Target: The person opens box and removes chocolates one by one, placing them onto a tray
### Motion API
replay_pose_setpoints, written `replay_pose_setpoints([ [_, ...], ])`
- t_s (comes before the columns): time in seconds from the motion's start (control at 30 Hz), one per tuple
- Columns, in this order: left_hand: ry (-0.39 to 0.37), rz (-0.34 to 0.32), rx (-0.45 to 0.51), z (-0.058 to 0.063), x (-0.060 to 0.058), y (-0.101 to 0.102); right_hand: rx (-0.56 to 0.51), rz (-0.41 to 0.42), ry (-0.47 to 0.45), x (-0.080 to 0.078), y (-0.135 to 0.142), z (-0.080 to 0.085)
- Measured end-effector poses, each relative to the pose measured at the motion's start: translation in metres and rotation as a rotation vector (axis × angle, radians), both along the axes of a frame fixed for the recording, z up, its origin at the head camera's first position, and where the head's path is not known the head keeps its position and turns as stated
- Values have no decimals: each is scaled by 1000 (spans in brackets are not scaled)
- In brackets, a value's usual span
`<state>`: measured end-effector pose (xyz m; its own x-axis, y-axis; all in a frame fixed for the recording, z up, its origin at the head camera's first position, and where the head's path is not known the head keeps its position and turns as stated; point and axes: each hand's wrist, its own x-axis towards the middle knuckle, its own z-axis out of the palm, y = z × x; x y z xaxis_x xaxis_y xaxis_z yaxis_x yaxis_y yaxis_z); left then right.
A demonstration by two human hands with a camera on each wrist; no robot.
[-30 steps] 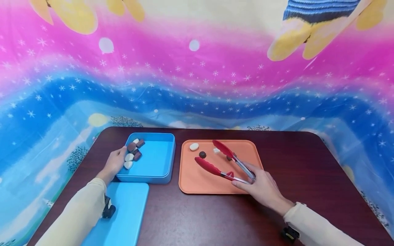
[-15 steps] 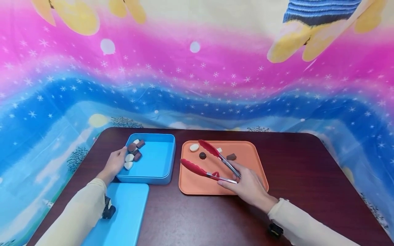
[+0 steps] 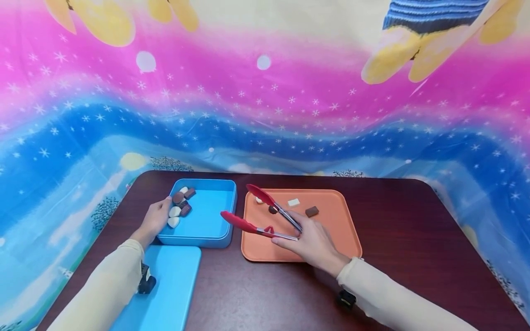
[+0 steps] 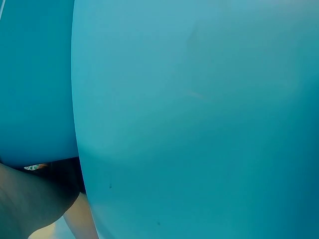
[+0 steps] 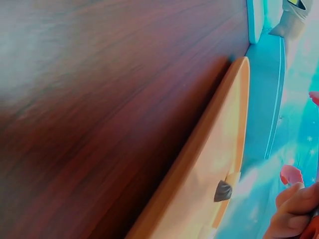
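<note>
In the head view my left hand (image 3: 155, 217) holds the left wall of a blue box (image 3: 209, 216). Several brown and white chocolates (image 3: 178, 198) lie along the box's left side. My right hand (image 3: 314, 241) grips red-tipped metal tongs (image 3: 285, 218), which hover over the left of an orange tray (image 3: 331, 239). The tongs' arms are spread with nothing visible between them; the lower tip reaches the box's right wall. On the tray lie a white square piece (image 3: 293, 202), a brown chocolate (image 3: 312, 211), a dark round one (image 3: 272, 210) and a white one (image 3: 259, 200), the latter two partly covered.
A flat blue lid (image 3: 174, 276) lies in front of the box, under the left forearm. Everything stands on a dark brown table (image 3: 397, 230). A colourful printed cloth (image 3: 265, 115) hangs behind the table.
My right hand has carried the spread tongs leftward across the tray towards the box, uncovering the brown chocolate and white square. My left hand stays at the box.
</note>
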<state>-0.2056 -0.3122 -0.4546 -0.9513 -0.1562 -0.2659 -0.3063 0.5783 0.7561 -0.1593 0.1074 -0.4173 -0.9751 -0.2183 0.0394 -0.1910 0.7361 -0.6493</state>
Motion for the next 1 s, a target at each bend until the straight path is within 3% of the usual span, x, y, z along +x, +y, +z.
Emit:
replay_pose_setpoints([
  [0.23,-25,-15,-8,4,-2,-1,15,50,16,-7,-19,2],
  [0.7,-37,-9,3,1,-5,2,52,99,-7,-17,-48,1],
  [1.0,-47,-1,-6,2,-2,0,67,132,-37,-19,-63,1],
])
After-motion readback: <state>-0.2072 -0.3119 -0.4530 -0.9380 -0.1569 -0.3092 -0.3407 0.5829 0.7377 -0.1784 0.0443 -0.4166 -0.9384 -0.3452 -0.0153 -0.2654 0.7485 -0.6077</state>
